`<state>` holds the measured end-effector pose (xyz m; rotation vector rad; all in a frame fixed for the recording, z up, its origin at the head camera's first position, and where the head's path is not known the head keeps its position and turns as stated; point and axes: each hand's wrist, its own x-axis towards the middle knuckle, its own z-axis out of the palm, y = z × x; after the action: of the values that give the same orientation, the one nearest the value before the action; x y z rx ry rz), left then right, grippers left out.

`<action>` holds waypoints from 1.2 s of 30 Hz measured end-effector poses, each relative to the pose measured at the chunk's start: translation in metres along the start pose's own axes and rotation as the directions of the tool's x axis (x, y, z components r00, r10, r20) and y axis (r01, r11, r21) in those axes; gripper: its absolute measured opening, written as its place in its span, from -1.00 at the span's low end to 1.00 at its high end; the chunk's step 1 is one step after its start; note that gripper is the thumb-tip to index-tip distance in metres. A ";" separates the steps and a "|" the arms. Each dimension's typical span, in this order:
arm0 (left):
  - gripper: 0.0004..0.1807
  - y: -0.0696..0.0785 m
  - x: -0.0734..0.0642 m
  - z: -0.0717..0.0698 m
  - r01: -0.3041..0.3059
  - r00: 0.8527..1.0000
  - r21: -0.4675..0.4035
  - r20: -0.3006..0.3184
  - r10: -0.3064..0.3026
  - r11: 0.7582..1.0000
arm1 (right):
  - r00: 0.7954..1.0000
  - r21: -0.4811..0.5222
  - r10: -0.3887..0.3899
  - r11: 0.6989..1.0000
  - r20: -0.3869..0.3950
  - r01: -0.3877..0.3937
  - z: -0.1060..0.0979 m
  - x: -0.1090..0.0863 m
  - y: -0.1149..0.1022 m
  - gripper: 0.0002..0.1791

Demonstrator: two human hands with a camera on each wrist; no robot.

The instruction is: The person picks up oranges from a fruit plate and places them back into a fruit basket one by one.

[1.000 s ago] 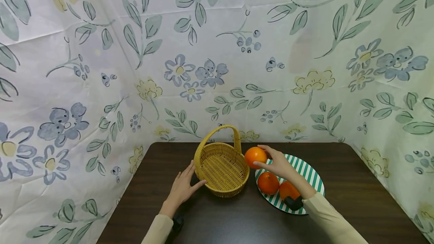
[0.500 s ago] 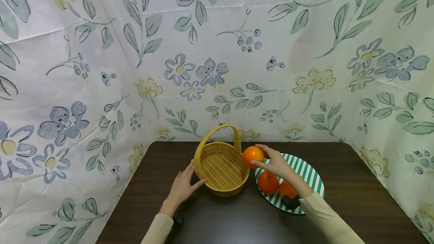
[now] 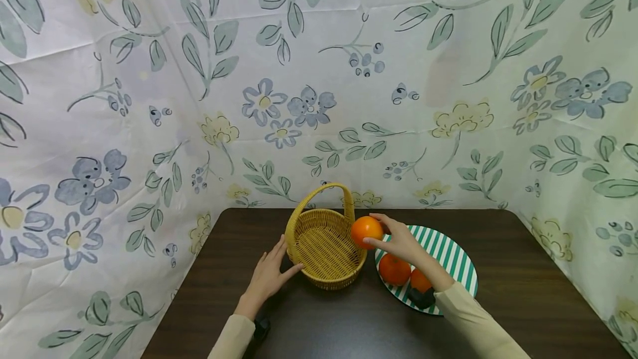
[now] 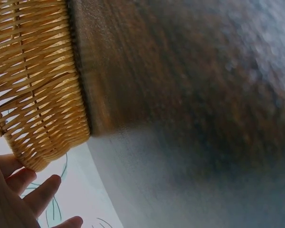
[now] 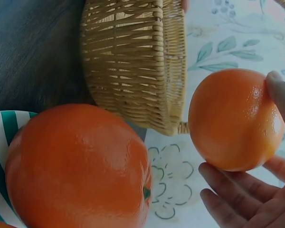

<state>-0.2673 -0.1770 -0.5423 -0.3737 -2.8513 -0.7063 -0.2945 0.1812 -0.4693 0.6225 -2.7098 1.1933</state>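
In the head view my right hand holds an orange between thumb and fingers, at the right rim of a yellow wicker basket. The right wrist view shows the same orange pinched by thumb and fingertips, above the level of the basket wall. My left hand lies along the basket's left side with fingers spread. In the left wrist view its fingertips touch the woven side. The basket's inside shows bare weave, its arched handle standing up.
A green-and-white striped plate stands right of the basket, under my right forearm. On it lie an orange and another orange, partly hidden by the black wrist camera. A floral cloth hangs behind the dark wooden table.
My right hand has carried the orange a little to the left, from over the plate's edge to the basket's right rim. The left hand and the basket have stayed in place.
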 end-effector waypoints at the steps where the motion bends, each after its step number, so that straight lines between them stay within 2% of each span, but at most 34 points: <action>1: 0.01 0.000 0.000 0.000 -0.001 1.000 0.000 -0.003 0.001 1.000 | 1.000 0.004 -0.002 1.000 0.002 0.002 0.000 0.000 -0.001 -0.19; 14: 0.01 0.001 0.000 0.000 -0.002 1.000 0.000 -0.002 0.002 1.000 | 1.000 -0.010 -0.001 1.000 0.015 0.001 0.012 0.005 0.000 -0.18; 19: 0.00 0.001 0.001 0.000 0.000 1.000 -0.005 -0.005 0.000 1.000 | 1.000 0.028 -0.016 0.999 0.012 0.015 0.015 0.008 -0.006 -0.19; 25: -0.01 0.000 0.001 0.001 -0.003 1.000 -0.011 -0.011 0.002 1.000 | 0.999 0.022 -0.041 0.999 0.004 0.041 0.019 0.010 -0.010 -0.22; 36: -0.01 0.001 0.001 0.000 0.007 1.000 -0.017 -0.005 -0.007 1.000 | 0.997 0.068 -0.068 0.996 0.023 0.066 0.027 0.012 -0.013 -0.18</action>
<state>-0.2676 -0.1756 -0.5420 -0.3644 -2.8451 -0.7319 -0.2981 0.1499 -0.4763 0.7353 -2.6561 1.2727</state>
